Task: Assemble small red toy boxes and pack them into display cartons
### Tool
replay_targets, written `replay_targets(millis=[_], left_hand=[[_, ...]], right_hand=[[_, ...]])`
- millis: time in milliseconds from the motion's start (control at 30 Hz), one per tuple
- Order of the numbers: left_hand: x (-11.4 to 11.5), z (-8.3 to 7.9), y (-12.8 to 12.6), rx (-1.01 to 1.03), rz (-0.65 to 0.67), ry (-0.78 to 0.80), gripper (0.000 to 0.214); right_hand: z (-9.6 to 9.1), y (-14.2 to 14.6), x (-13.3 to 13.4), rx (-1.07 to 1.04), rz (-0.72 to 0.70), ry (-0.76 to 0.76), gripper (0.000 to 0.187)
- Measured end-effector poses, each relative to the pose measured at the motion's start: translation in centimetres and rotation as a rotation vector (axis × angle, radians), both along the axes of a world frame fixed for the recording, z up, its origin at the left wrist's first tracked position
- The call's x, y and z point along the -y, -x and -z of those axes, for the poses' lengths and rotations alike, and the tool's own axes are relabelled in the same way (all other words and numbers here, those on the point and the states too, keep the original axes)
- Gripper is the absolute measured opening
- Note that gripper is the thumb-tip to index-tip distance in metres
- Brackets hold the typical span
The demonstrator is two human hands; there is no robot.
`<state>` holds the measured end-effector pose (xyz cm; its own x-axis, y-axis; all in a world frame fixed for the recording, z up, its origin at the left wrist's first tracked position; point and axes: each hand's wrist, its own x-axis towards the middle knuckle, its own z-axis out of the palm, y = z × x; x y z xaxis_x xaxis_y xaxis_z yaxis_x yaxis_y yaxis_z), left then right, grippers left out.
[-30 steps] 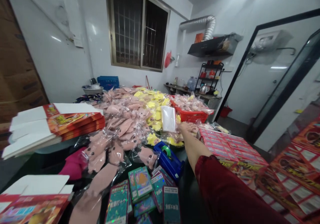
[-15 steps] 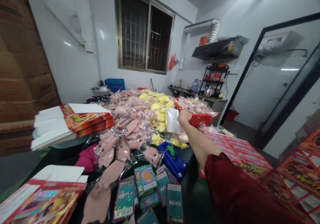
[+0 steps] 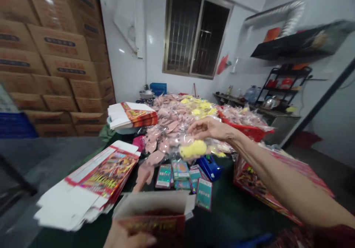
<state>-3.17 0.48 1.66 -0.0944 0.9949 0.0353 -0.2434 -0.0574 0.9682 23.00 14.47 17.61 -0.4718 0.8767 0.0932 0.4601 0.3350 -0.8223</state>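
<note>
My right hand (image 3: 209, 128) is stretched out over the table, fingers closed on a clear bag holding a yellow toy (image 3: 193, 149). The bag hangs just under the hand, above a blue tape dispenser (image 3: 210, 166). At the bottom edge my left hand (image 3: 126, 238) grips an open red carton (image 3: 155, 213) with its white flaps up. Behind the right hand lies a large heap of bagged pink and yellow toys (image 3: 177, 115).
Flat red-and-white cartons lie stacked at the left (image 3: 91, 183) and further back (image 3: 133, 114). Several teal card packs (image 3: 180, 176) lie in the middle. A red basket (image 3: 253, 129) and red printed boxes (image 3: 249, 177) stand at the right. Brown cardboard boxes (image 3: 55, 59) are piled at the left wall.
My right hand let go of the white bag and now holds a bagged yellow toy, pulled nearer. The view swung left. My left hand with a red carton came into view.
</note>
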Motion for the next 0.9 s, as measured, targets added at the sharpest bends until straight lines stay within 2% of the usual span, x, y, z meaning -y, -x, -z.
replay_targets(millis=[67,100,167,267,367,433,500,600,667,767,833,900], left_hand=[[-0.2,0.1,-0.7,0.081,0.081,0.033,0.087],[-0.2,0.2,-0.9,0.149,0.125,0.05,0.09],[-0.2,0.6,-1.1,0.276,0.169,0.046,0.083],[0.4,0.9,-0.8,0.342,0.163,0.013,0.057],[1.3,0.7,-0.6,0.305,0.261,0.024,0.053],[1.7,0.2,-0.5,0.249,0.331,0.013,0.054],[1.8,-0.4,-0.3,0.147,0.4,-0.005,0.048],[1.4,-1.6,0.0,-0.107,0.459,-0.098,0.038],[1.1,-2.4,-0.3,-0.295,0.472,-0.225,0.039],[1.0,-2.9,-1.0,-0.479,0.498,-0.363,0.043],[1.2,-2.5,-1.3,-0.54,0.427,-0.388,0.042],[1.4,-1.4,-1.2,-0.551,0.273,-0.399,0.039]], right_hand=[[1.1,3.1,2.2,-0.095,-0.192,0.048,0.02],[1.8,4.5,3.1,-0.163,-0.198,0.026,0.019],[3.7,6.8,4.9,-0.353,-0.096,-0.065,0.017],[7.2,8.8,7.0,-0.629,0.111,-0.162,0.017],[10.1,9.4,8.7,-0.776,0.16,-0.101,0.022],[11.1,9.1,9.3,-0.786,0.121,0.0,0.027],[11.1,8.2,9.4,-0.677,0.031,0.107,0.034],[10.1,6.4,8.8,-0.37,-0.11,0.21,0.044],[9.3,5.6,8.3,-0.183,-0.189,0.206,0.038],[8.5,4.9,7.9,-0.013,-0.322,0.185,0.015],[8.1,3.8,8.1,0.0,-0.27,0.104,0.017],[7.5,1.9,8.9,-0.064,-0.052,-0.057,0.02]])
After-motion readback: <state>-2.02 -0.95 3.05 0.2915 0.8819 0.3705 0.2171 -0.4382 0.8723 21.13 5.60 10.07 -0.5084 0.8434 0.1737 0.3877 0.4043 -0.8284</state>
